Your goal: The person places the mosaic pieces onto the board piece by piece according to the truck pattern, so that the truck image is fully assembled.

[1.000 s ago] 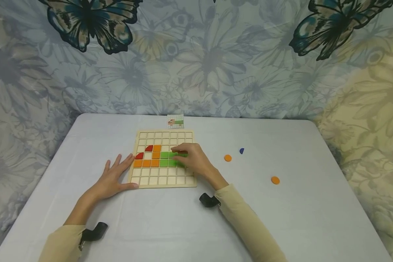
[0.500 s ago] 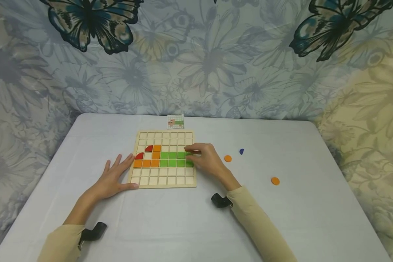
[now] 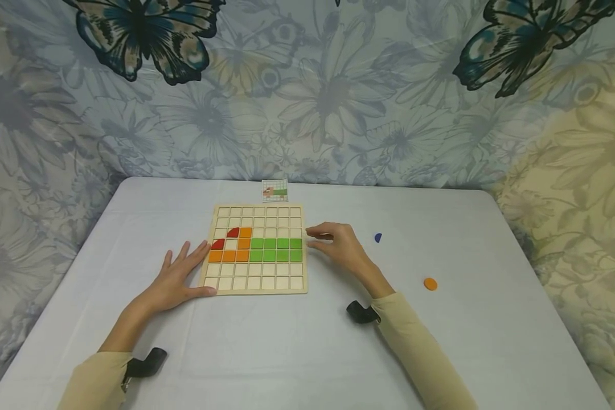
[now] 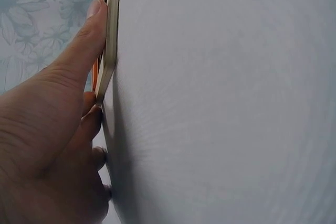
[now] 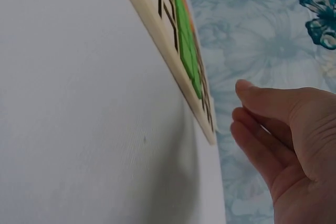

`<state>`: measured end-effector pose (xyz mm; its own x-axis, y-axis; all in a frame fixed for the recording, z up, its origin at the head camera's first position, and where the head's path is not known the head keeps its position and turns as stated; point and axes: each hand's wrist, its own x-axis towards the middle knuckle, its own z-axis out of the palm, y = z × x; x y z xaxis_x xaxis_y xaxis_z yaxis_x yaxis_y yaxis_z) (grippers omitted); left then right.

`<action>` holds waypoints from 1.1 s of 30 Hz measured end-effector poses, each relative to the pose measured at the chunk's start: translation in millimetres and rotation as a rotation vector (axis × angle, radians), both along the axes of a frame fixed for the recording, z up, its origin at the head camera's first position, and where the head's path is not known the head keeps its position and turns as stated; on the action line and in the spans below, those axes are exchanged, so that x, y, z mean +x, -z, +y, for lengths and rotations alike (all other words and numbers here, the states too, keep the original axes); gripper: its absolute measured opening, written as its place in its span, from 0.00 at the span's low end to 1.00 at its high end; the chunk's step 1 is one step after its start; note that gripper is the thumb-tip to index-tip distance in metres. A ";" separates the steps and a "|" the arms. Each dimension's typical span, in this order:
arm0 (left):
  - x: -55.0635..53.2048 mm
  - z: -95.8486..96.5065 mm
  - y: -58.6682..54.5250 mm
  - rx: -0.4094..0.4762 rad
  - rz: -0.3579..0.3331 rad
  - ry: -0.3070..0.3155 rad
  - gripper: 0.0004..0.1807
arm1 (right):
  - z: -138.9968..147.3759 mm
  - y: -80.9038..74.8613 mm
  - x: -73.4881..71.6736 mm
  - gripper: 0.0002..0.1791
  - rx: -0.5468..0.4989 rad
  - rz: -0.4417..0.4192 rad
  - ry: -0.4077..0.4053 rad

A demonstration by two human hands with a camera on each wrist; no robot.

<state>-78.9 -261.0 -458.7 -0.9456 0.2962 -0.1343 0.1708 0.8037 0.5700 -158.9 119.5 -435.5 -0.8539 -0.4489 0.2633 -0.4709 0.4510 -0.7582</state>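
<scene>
A wooden grid board lies on the table, holding red quarter-round tiles, orange square tiles and two rows of green square tiles. My left hand is spread at its left side, fingertips at the left edge and thumb at the front corner. In the left wrist view the thumb lies against the board's edge. Just off the right edge hovers my right hand, thumb and fingers slightly parted, holding nothing. In the right wrist view that hand is apart from the board.
A small printed card with a coloured grid picture lies behind the board. To the right are a blue half-round piece and an orange disc. A floral cloth with butterflies hangs behind the table.
My right hand has slid rightward across the green rows and off the board, uncovering their right end. It now hides the nearer orange disc. The left hand has stayed still.
</scene>
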 end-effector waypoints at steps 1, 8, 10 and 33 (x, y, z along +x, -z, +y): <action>-0.1 0.1 0.1 0.000 0.000 0.001 0.61 | 2.2 0.7 -0.1 0.15 0.008 -0.005 0.005; 0.4 0.0 0.2 -0.004 -0.002 -0.002 0.61 | 22.7 1.8 -1.8 0.14 0.022 -0.016 0.033; 0.6 -0.4 0.3 -0.002 -0.004 -0.003 0.61 | 30.4 1.4 -3.1 0.14 0.031 -0.011 0.044; -1.4 -0.6 -0.1 0.012 -0.019 -0.004 0.61 | 117.6 0.1 -18.2 0.16 0.179 0.016 0.202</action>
<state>-80.3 -261.6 -458.6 -0.9441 0.2942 -0.1487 0.1567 0.7975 0.5826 -177.1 237.1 -435.6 -0.9271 -0.3109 0.2094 -0.3694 0.6632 -0.6509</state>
